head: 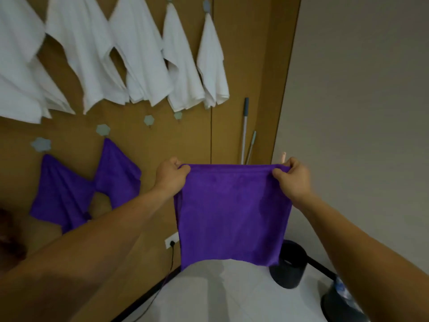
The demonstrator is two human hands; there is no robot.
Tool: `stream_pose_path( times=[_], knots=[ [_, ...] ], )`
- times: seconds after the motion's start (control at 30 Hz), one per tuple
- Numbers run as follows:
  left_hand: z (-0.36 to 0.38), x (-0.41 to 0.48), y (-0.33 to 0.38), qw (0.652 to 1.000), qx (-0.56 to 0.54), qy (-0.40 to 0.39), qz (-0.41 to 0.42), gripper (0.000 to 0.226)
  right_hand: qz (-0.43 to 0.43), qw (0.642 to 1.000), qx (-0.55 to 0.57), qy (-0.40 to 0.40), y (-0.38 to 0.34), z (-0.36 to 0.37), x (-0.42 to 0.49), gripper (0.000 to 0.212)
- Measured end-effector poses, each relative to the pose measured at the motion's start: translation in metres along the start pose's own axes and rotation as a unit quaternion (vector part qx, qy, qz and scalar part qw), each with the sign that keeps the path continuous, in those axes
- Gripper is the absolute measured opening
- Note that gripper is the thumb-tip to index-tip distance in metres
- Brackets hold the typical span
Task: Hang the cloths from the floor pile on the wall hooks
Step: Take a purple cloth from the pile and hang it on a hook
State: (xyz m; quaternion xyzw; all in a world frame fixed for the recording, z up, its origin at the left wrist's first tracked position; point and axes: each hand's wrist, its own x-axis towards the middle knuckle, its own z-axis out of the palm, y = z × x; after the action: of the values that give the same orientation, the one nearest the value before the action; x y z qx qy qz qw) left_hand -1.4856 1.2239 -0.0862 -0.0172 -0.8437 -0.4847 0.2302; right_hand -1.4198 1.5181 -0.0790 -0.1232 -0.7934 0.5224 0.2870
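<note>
Progress: white cloths (144, 54), two purple cloths (62, 191) hung at left; left hand (170, 175), right hand (293, 180) pinch third purple cloth (232, 210); empty hooks (148, 120) mid-left.

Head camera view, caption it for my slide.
A purple cloth held spread by left hand and right hand at its top corners, facing white cloths on wall hooks.

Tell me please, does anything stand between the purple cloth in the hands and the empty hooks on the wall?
Nothing visible does. The held purple cloth, pinched at its top corners by the left hand and right hand, faces bare wall up to the two empty hooks. The two poles lean further right, outside that path.
</note>
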Motion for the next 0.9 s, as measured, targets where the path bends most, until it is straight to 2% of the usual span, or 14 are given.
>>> stream_pose_path(
  times=[0.07, 0.13, 0.23, 0.3, 0.37, 0.43, 0.5, 0.53, 0.57, 0.63, 0.67, 0.9],
  knots=[
    [-0.01, 0.015, -0.007, 0.998, -0.062, 0.026, 0.0, 0.036, 0.002, 0.999, 0.042, -0.008, -0.013, 0.033, 0.004, 0.025],
    [-0.019, 0.034, -0.017, 0.994, -0.1, 0.041, -0.007, 0.031, 0.024, 0.994, 0.09, -0.055, -0.028, 0.066, 0.008, 0.02],
    [-0.03, 0.064, -0.033, 0.989, -0.142, 0.044, -0.023, 0.027, 0.035, 0.958, 0.158, -0.236, -0.05, 0.106, 0.016, 0.013],
    [-0.04, 0.08, -0.042, 0.983, -0.176, 0.044, -0.027, 0.028, -0.016, 0.933, 0.069, -0.352, -0.059, 0.129, 0.025, 0.034],
    [-0.051, 0.091, -0.051, 0.988, -0.156, 0.012, -0.003, 0.025, -0.063, 0.907, -0.025, -0.416, -0.068, 0.156, 0.03, 0.037],
    [-0.064, 0.102, -0.063, 0.99, -0.125, -0.071, 0.014, 0.012, -0.064, 0.907, 0.007, -0.417, -0.076, 0.184, 0.037, 0.027],
    [-0.077, 0.11, -0.074, 0.982, -0.09, -0.166, 0.008, 0.034, -0.037, 0.921, 0.071, -0.382, -0.081, 0.211, 0.046, 0.025],
    [-0.08, 0.115, -0.079, 0.979, -0.073, -0.19, 0.0, 0.039, -0.028, 0.922, 0.096, -0.373, -0.082, 0.224, 0.051, 0.024],
    [-0.082, 0.12, -0.085, 0.979, -0.062, -0.196, -0.002, 0.033, -0.021, 0.92, 0.113, -0.374, -0.082, 0.237, 0.055, 0.023],
    [-0.082, 0.131, -0.092, 0.982, -0.06, -0.18, -0.006, 0.015, -0.02, 0.914, 0.129, -0.385, -0.081, 0.26, 0.061, 0.022],
    [-0.082, 0.137, -0.096, 0.983, -0.073, -0.167, -0.012, 0.013, -0.026, 0.913, 0.127, -0.388, -0.079, 0.271, 0.065, 0.022],
    [-0.054, 0.186, -0.115, 0.993, -0.091, -0.075, -0.021, 0.031, -0.078, 0.924, 0.148, -0.344, -0.064, 0.345, 0.121, 0.008]
  ],
)
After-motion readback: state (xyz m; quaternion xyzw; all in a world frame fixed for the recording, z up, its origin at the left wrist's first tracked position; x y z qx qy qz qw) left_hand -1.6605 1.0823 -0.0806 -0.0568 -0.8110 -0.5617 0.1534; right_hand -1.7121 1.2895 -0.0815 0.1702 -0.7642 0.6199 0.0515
